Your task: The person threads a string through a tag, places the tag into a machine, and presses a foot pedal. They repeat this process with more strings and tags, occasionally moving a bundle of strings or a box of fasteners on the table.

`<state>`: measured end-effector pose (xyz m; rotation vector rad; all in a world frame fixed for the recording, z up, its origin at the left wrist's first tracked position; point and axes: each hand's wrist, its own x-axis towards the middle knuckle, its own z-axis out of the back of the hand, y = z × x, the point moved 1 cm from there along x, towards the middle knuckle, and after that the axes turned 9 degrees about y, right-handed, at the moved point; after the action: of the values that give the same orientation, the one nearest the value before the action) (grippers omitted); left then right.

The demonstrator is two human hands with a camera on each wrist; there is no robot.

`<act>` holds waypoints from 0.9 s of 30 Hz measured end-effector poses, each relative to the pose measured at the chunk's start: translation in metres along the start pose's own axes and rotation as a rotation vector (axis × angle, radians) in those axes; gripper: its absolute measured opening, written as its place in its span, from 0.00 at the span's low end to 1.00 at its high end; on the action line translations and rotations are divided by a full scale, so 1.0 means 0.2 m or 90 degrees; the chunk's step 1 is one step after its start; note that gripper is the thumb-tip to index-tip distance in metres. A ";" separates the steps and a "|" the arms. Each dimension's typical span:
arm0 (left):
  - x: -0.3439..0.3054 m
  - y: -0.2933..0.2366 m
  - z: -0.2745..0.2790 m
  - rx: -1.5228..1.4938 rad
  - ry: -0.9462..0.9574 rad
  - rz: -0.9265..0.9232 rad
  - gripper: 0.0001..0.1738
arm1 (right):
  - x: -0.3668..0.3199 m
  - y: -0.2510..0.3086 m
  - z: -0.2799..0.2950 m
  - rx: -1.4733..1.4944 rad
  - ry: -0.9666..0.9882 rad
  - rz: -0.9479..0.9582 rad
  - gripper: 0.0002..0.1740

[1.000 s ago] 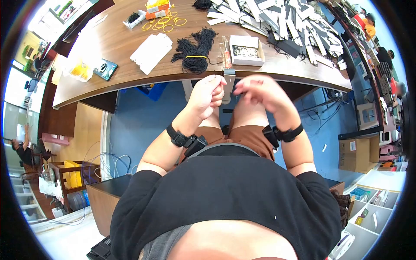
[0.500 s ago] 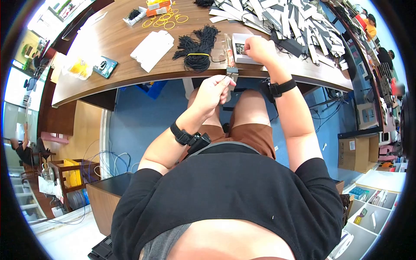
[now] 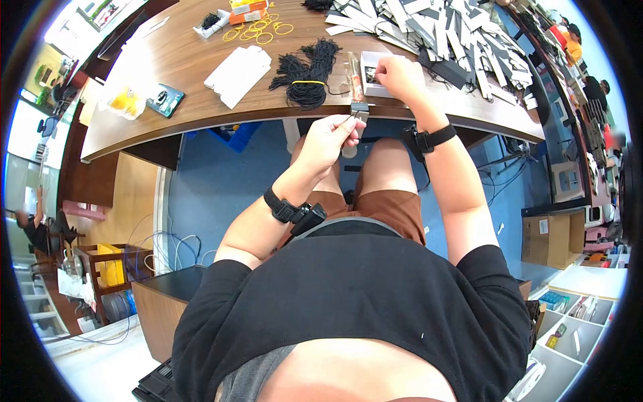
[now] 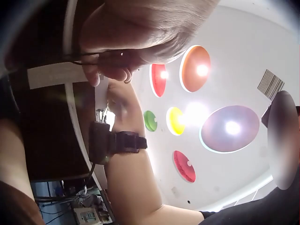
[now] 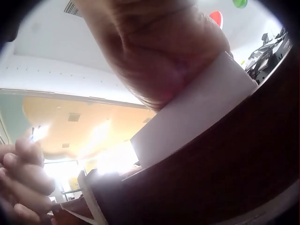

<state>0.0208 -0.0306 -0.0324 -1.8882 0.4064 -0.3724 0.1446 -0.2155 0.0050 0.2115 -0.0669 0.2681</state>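
My left hand (image 3: 330, 139) is just off the table's front edge, thumb and fingertips pinching a thin black cord (image 4: 77, 62). Beside its fingertips, a small metal fixture (image 3: 360, 108) sits on that edge. My right hand (image 3: 403, 78) reaches into a small open white box (image 3: 368, 61). Its fingertips are down among small dark pieces inside, and I cannot tell whether they grip any. In the right wrist view the box's side wall (image 5: 197, 115) hides those fingers. A bundle of black cords (image 3: 306, 92), bound with a yellow band, lies left of the box.
A large heap of white and black strips (image 3: 435, 33) covers the table's back right. White card pieces (image 3: 238, 77), yellow rubber bands (image 3: 264, 33) and a phone-like dark item (image 3: 165, 100) lie to the left. A clear bag (image 3: 353, 74) lies beside the box.
My right hand has moved from beside the left hand, forward and up into the white box. The left hand has shifted slightly right and stays near the table edge.
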 end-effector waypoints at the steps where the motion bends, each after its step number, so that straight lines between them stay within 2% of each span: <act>1: 0.00 0.00 0.00 -0.002 -0.005 0.007 0.12 | 0.00 0.00 0.00 0.012 -0.014 0.003 0.05; 6: -0.02 -0.03 -0.01 -0.017 -0.026 0.045 0.11 | 0.00 -0.02 -0.02 0.072 -0.071 0.031 0.07; 9: -0.03 -0.06 -0.02 -0.012 -0.041 0.047 0.11 | -0.01 -0.02 0.00 0.196 -0.217 0.049 0.07; 12: -0.03 -0.05 -0.02 -0.015 -0.036 0.052 0.11 | -0.04 -0.01 0.01 0.263 -0.233 0.037 0.07; 15: -0.03 -0.04 -0.02 -0.004 -0.046 0.040 0.11 | -0.06 -0.05 0.02 0.097 -0.199 0.070 0.07; 18: -0.04 -0.04 -0.03 0.004 -0.043 0.040 0.11 | -0.06 -0.04 0.08 0.029 -0.142 0.011 0.07; 21: -0.04 -0.05 -0.05 0.007 -0.050 0.049 0.11 | -0.06 0.01 0.13 -0.058 0.063 -0.011 0.06; 24: -0.03 -0.05 -0.05 0.033 -0.043 0.062 0.11 | -0.01 0.00 0.07 -0.059 0.105 -0.018 0.05; 27: -0.04 -0.06 -0.05 0.019 -0.040 0.068 0.11 | -0.01 0.00 0.05 -0.067 0.064 0.004 0.05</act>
<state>0.0100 -0.0311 -0.0176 -1.8354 0.4537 -0.2460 0.1417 -0.2172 0.0141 0.0930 0.0187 0.2797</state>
